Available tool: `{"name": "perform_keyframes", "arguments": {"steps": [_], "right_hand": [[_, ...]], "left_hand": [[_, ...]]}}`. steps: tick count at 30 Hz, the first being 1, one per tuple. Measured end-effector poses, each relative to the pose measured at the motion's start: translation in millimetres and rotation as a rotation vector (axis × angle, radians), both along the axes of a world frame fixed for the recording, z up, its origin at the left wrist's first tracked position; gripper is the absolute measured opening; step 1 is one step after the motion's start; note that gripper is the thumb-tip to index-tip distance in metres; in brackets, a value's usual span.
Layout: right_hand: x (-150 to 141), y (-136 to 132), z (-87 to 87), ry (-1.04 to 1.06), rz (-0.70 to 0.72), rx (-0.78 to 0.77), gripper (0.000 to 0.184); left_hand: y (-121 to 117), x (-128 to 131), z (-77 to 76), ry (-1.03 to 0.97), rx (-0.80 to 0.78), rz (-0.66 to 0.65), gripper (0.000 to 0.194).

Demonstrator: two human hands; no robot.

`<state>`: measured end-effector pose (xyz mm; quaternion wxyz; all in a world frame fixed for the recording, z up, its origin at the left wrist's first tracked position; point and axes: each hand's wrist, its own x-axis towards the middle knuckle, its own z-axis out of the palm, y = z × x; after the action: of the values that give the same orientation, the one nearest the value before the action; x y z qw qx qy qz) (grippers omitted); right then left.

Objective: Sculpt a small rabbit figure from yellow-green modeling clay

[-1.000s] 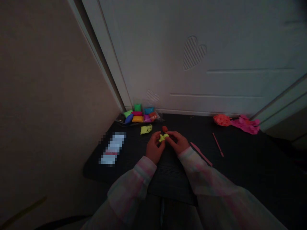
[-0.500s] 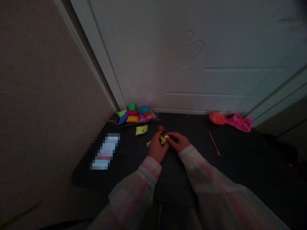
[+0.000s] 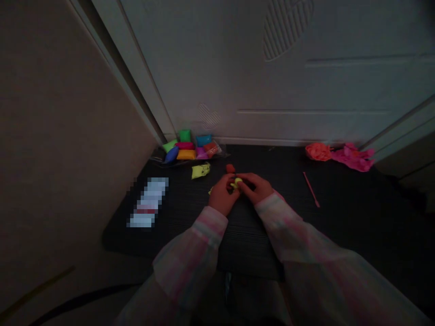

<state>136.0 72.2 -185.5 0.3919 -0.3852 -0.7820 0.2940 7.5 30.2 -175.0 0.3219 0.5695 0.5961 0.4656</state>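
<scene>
My left hand point(image 3: 223, 195) and my right hand point(image 3: 257, 186) meet over the middle of the dark table. Between their fingertips is a small lump of yellow modelling clay point(image 3: 237, 182), pinched from both sides; the fingers cover part of it. Just beyond the hands lies a small red-orange piece point(image 3: 230, 168). A scrap of yellow point(image 3: 210, 191) peeks out beside my left hand. Farther left is a yellow clay packet point(image 3: 200, 170) with a crumpled end.
A clear bag of several coloured clay packets point(image 3: 186, 155) lies at the back left. A pixelated, pale oblong point(image 3: 148, 203) is at the left. On the right are a thin pink tool point(image 3: 311, 189), an orange bundle point(image 3: 318, 151) and a pink one point(image 3: 355, 158). A white panel point(image 3: 217, 68) rises behind.
The view has tilted down and come slightly closer. Both hands still hold the yellow clay, with its shape between the fingers turned a little.
</scene>
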Motion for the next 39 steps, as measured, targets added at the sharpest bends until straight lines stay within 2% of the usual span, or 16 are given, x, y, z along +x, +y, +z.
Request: {"name": "perform_keyframes", "arguments": {"steps": [9, 15, 19, 25, 28, 35, 39], "right_hand": [[-1.7, -3.7, -0.9, -0.007, -0.004, 0.017, 0.023], [-2.0, -3.2, -0.5, 0.041, 0.016, -0.028, 0.021], [-2.7, -4.4, -0.2, 0.112, 0.009, -0.086, 0.021], [1.8, 6.5, -6.0, 0.295, -0.062, -0.241, 0.045], [3.6, 13.0, -8.4, 0.369, -0.095, -0.310, 0.051], [2.7, 14.6, -9.2, 0.440, -0.069, -0.417, 0.042], [2.0, 15.9, -7.5, 0.481, -0.109, -0.437, 0.041]], "left_hand": [[0.1, 0.0, -1.7, 0.062, 0.021, 0.011, 0.028], [0.5, -0.3, -2.7, 0.067, 0.024, 0.005, 0.025], [0.1, -1.1, -1.6, 0.054, 0.024, -0.004, 0.025], [0.5, -2.1, -0.5, 0.001, 0.012, -0.004, 0.029], [0.8, -2.8, -1.2, -0.038, 0.006, -0.002, 0.031], [0.4, -6.5, -0.8, -0.144, -0.005, 0.063, 0.026], [-1.4, -9.3, -0.1, -0.149, 0.020, 0.109, 0.024]]}}
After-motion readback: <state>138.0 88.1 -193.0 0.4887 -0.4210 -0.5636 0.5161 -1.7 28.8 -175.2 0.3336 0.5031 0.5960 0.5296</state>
